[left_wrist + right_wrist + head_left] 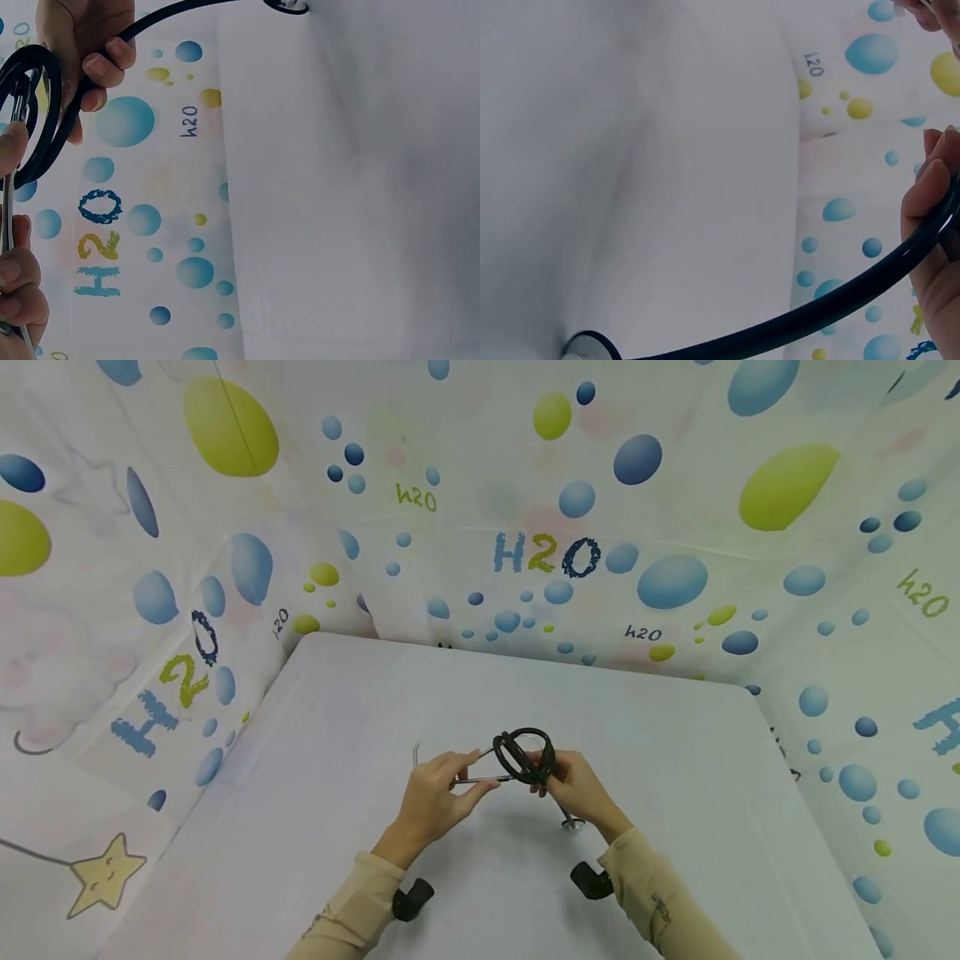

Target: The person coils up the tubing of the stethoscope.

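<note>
A stethoscope with its black tubing (512,750) wound into a loose coil is held up above the table between both hands. My left hand (431,802) grips its metal ear tubes (480,780), and one ear tube end sticks up behind the knuckles. On the other side, my right hand (581,787) holds the coil, its fingers curled around the tubing, as the left wrist view also shows. From that hand a length of tubing (817,315) runs to the round chest piece (572,823), which hangs below. The coil hides some of the right fingers.
A white table (337,710) spreads under the hands. Printed sheets with blue and green drops (671,581) surround it at the back and sides. Black wrist devices (413,899) protrude beside both sleeves.
</note>
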The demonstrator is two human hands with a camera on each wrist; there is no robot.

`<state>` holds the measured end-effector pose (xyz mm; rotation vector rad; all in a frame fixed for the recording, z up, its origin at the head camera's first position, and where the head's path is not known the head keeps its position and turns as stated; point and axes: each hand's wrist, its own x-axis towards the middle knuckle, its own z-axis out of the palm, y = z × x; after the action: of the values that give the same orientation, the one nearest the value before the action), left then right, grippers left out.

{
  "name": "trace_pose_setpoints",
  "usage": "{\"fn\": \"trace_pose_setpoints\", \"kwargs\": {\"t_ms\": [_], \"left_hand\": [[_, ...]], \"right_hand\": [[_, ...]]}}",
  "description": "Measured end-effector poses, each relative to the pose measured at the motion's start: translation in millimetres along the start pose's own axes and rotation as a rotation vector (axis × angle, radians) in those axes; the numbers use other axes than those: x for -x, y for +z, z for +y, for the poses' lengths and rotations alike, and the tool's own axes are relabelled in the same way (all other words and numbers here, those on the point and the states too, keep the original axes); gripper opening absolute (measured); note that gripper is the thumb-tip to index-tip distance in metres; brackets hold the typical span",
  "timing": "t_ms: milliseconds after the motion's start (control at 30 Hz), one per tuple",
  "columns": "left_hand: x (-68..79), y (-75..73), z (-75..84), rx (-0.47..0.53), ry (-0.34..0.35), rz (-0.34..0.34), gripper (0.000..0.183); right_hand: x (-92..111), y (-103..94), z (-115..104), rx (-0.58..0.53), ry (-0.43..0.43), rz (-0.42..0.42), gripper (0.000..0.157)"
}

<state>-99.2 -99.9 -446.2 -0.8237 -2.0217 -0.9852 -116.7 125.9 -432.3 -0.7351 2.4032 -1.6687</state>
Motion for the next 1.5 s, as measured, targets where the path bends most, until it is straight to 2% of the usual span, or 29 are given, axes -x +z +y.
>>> {"fn": "trace_pose_setpoints", "kwargs": {"t_ms": [133,300,400,500,667,733,800,933,1033,1133,1300,1500], "left_hand": [[-1.3,-1.2,-2.4,-0.021,0.000,0.003,0.042],[-5.5,-5.3,-9.6,-0.079,-0.033,0.037,0.045],[-8.6,-7.8,-13.5,-0.101,-0.041,0.027,0.047],[-11.6,-11.3,-17.7,-0.141,-0.052,0.027,0.045],[-14.7,-20.6,-25.3,-0.220,-0.111,0.055,0.045],[-15.8,-23.3,-27.1,-0.234,-0.122,0.045,0.044],[-16.9,-24.6,-27.6,-0.247,-0.126,0.025,0.043],[-17.9,-23.9,-26.5,-0.244,-0.125,-0.018,0.041],[-18.5,-22.5,-24.7,-0.231,-0.136,-0.029,0.040],[-19.2,-20.6,-22.7,-0.227,-0.141,-0.047,0.039],[-21.1,-17.2,-18.7,-0.234,-0.134,-0.085,0.040],[-19.4,-16.3,-13.4,-0.238,-0.149,-0.181,0.039]], "right_hand": [[1,0.0,-3,0.034,-0.006,-0.014,0.020],[6,0.7,-6,0.063,-0.027,-0.056,0.014],[6,1.4,-9,0.105,-0.032,-0.053,0.014],[7,0.9,-11,0.134,0.007,-0.035,0.016],[15,-6.0,-16,0.162,0.067,-0.042,0.018],[18,-10.1,-19,0.222,0.036,-0.058,0.017],[18,-14.3,-24,0.315,-0.038,-0.058,0.014],[15,-21.0,-36,0.509,-0.240,0.009,0.011],[12,-24.7,-45,0.614,-0.331,0.059,0.014],[10,-25.2,-56,0.674,-0.366,0.055,0.013],[5,-17.3,-72,0.751,-0.394,-0.043,0.012],[-2,-12.4,-77,0.801,-0.391,-0.079,0.013]]}}
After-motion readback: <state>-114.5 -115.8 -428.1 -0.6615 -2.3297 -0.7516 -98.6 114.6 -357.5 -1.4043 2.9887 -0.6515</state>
